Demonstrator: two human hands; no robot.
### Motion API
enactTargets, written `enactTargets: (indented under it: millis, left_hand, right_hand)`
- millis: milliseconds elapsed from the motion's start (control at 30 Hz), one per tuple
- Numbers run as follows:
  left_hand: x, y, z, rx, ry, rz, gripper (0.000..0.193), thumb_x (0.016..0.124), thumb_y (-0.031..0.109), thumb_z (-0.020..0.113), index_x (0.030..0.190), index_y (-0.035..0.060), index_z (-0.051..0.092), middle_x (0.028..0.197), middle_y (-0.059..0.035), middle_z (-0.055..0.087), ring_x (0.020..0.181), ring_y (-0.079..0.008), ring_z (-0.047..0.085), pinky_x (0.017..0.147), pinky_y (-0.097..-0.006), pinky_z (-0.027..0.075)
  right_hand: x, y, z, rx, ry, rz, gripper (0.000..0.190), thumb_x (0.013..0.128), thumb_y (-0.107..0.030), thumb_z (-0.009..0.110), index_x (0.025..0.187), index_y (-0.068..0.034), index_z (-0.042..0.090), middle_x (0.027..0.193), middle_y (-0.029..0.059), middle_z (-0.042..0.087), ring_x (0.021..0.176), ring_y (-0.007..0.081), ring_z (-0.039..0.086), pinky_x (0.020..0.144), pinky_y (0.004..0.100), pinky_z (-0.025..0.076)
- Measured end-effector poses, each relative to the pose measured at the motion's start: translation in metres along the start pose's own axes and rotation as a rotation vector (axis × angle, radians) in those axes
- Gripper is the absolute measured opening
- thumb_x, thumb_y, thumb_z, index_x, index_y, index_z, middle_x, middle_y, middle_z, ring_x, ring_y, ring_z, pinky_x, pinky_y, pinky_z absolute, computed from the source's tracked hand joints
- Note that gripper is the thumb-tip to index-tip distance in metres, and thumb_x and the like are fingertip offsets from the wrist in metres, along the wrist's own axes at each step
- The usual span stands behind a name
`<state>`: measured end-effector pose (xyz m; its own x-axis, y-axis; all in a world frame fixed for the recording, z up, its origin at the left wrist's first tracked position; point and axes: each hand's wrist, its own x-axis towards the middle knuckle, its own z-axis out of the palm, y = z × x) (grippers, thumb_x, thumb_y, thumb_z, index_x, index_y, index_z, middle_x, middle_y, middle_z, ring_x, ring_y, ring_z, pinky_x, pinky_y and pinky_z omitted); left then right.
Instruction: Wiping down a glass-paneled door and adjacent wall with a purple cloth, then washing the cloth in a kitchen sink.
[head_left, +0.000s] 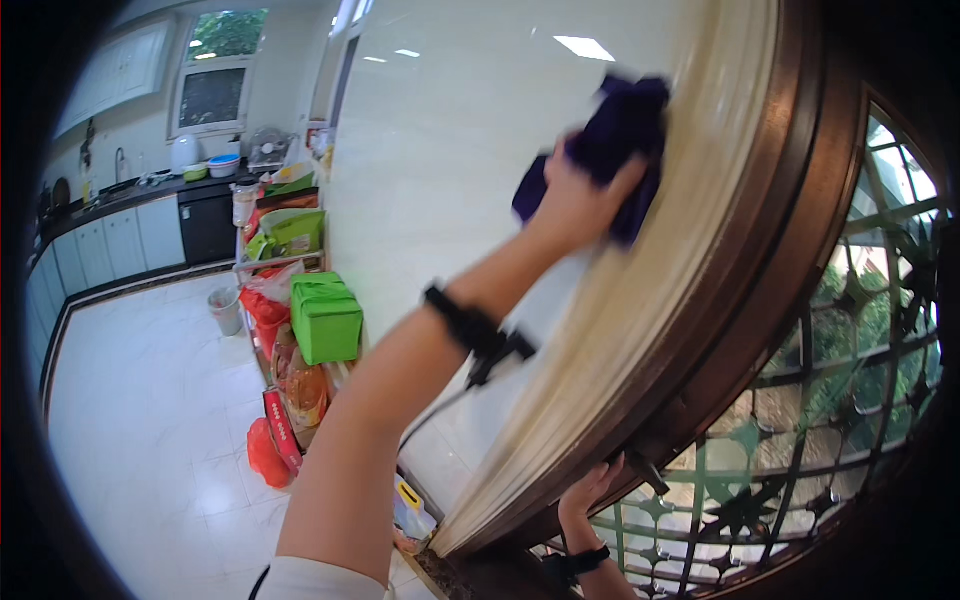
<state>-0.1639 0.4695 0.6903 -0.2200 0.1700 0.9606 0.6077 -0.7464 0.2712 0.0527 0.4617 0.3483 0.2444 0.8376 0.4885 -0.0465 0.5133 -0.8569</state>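
Note:
My left hand, arm stretched upward, grips a dark purple cloth. The cloth lies bunched where the glossy pale wall tiles meet the cream door-frame moulding; its edges are blurred. Low on the right, my right hand is at the dark brown door edge, just left of a dark door handle. Whether its fingers grip the edge is hard to make out. Black straps with small devices sit on both wrists.
Glass with an ornate metal grille fills the door. Left of the wall, a rack holds a green insulated bag, oil bottles and packages. A red plastic bag and a waste bin stand on the floor, before a kitchen counter.

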Motion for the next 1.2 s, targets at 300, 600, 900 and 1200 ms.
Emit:
enactTargets:
  millis: [300, 600, 900, 1200]
  left_hand:
    - [0.098, -0.122, -0.064, 0.727, 0.057, -0.81, 0.072, 0.082, 0.058, 0.035, 0.123, -0.0001, 0.043, 0.119, -0.0128, 0.051, 0.12, -0.0353, 0.03, 0.092, -0.0475, 0.032]
    - [-0.006, -0.046, -0.021, 0.358, -0.022, 0.1, 0.076, 0.068, 0.027, 0.069, 0.131, 0.0075, 0.03, 0.125, -0.0165, 0.04, 0.11, -0.0352, 0.041, 0.094, -0.0464, 0.031]
    - [-0.43, -0.063, -0.042, 0.222, -0.308, -0.494, 0.054, 0.078, -0.001, 0.049, 0.129, 0.0063, 0.034, 0.125, -0.0164, 0.038, 0.119, -0.0347, 0.033, 0.1, -0.036, 0.027]
    - [-0.502, -0.001, -0.123, 0.256, -0.28, -1.469, 0.041, 0.078, 0.013, 0.055, 0.117, 0.0022, 0.046, 0.106, -0.0186, 0.056, 0.102, -0.0322, 0.052, 0.087, -0.0356, 0.04]
  right_hand:
    - [-0.001, 0.021, -0.001, -0.079, 0.116, -0.145, 0.054, 0.091, -0.033, 0.026, 0.126, 0.009, 0.029, 0.129, 0.0247, 0.03, 0.12, 0.0317, 0.031, 0.1, 0.0358, 0.023]
    - [0.004, 0.006, 0.011, -0.025, 0.197, -0.048, 0.052, 0.092, -0.039, 0.027, 0.128, -0.002, 0.03, 0.129, 0.013, 0.034, 0.116, 0.0253, 0.036, 0.099, 0.0371, 0.026]
    - [0.01, -0.007, 0.006, -0.251, 0.196, -0.119, 0.057, 0.092, -0.037, 0.022, 0.128, 0.007, 0.028, 0.131, 0.0238, 0.028, 0.117, 0.0344, 0.034, 0.098, 0.0401, 0.029]
    - [-0.004, -0.008, -0.006, -0.085, 0.162, -0.034, 0.044, 0.094, -0.025, 0.034, 0.127, 0.004, 0.033, 0.126, 0.0154, 0.039, 0.112, 0.0241, 0.04, 0.097, 0.0328, 0.03]
